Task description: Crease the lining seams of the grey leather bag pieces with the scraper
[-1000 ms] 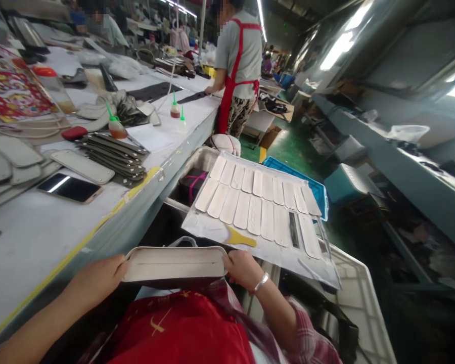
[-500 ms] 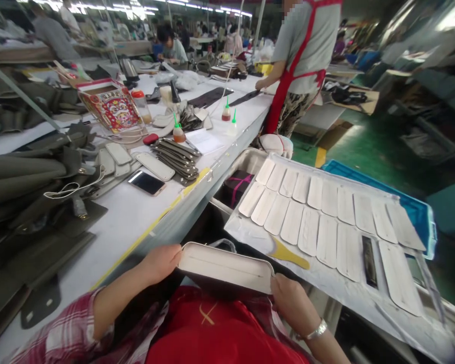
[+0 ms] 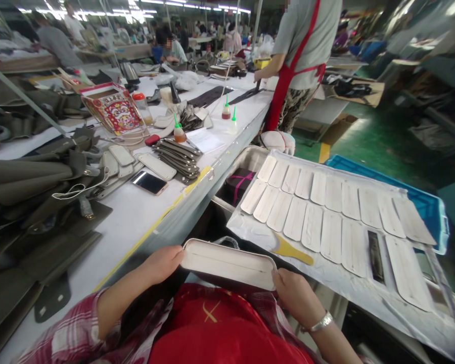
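Note:
Between my hands, close in front of my red apron (image 3: 216, 328), is a long cream panel (image 3: 229, 266) with rounded corners, a raised dark rim and a thin line along its middle. Dark material shows below its near edge. My left hand (image 3: 166, 263) pinches the panel's left end. At its right end my right hand (image 3: 296, 297) grips the corner, with the fingers partly hidden. Similar cream pieces (image 3: 331, 235) lie in two rows on a white-covered board (image 3: 246, 230) to the right, beside a yellow spreader (image 3: 292, 251) and a dark strip (image 3: 375, 257).
The left table (image 3: 129, 227) bears a phone (image 3: 149, 182), stacked grey-brown strips (image 3: 176, 159), glue bottles (image 3: 179, 132) and grey-brown bag parts (image 3: 30, 177). A blue crate (image 3: 440, 212) stands behind the board. A co-worker in a red apron (image 3: 278, 101) stands at the table's far end.
The view has shifted slightly, so the board sits a little farther right and the table items lower. Both hands keep hold of the panel. The co-worker's hand has risen from the table.

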The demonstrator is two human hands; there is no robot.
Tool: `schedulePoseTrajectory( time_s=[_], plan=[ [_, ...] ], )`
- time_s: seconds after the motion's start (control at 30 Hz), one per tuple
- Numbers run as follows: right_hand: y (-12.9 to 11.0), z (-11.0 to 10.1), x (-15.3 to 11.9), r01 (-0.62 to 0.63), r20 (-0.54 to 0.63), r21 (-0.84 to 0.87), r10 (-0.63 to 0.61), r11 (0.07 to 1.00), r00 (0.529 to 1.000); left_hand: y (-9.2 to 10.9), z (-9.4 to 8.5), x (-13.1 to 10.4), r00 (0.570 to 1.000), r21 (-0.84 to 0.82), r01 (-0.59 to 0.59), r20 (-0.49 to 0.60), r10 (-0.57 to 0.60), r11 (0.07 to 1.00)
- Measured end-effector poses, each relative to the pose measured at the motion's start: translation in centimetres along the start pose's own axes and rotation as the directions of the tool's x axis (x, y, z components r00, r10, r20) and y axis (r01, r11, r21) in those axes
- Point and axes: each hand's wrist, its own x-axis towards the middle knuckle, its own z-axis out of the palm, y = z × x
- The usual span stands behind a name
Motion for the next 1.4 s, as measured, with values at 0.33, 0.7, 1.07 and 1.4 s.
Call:
schedulePoseTrajectory(
  time_s=[0.33, 0.7, 1.07, 1.4],
  plan=[
    [0.1, 1.5, -0.5, 0.137, 0.068, -0.186, -0.126, 0.973, 0.99, 0.3, 0.0, 0.7, 0.999, 0.016, -0.041, 0.007, 0.041, 0.999],
    [0.5, 2.0, -0.8, 0.155, -0.029, -0.163, -0.162, 0.974, 0.986, -0.6, 0.0, 1.2, 0.99, -0.278, 0.079, 0.138, -0.042, 0.957],
    [-0.4, 1.2, -0.7, -0.053, 0.022, -0.048, 0.054, 0.997, 0.998, -0.6, 0.6, 0.8, 0.992, -0.371, 0.06, 0.121, -0.016, 0.927],
    [-0.7, 1.2, -0.9, -0.027, 0.007, -0.063, 0.028, 0.998, 1.0, -1.7, 3.3, 0.8, 0.995, -0.664, 0.085, 0.023, -0.093, 0.743]
  ],
)
